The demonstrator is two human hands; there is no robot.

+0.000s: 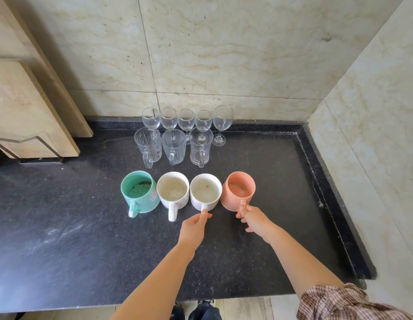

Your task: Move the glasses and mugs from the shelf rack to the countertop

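On the black countertop (62, 218) stands a front row of mugs: a green mug (139, 191), a white mug (172, 190), a second white mug (205, 191) and a pink mug (239, 190). My left hand (195, 227) grips the handle of the second white mug. My right hand (252, 219) grips the pink mug's handle. Behind them stand three clear glass mugs (174, 146), and at the wall a row of several wine glasses (186, 120). All stand upright. No shelf rack is in view.
Tiled walls close the counter at the back and the right, with a raised black edge (327, 181) along the right. A wooden cutting board (32, 107) leans in a metal holder (39, 158) at the left. The counter's front edge runs along the bottom.
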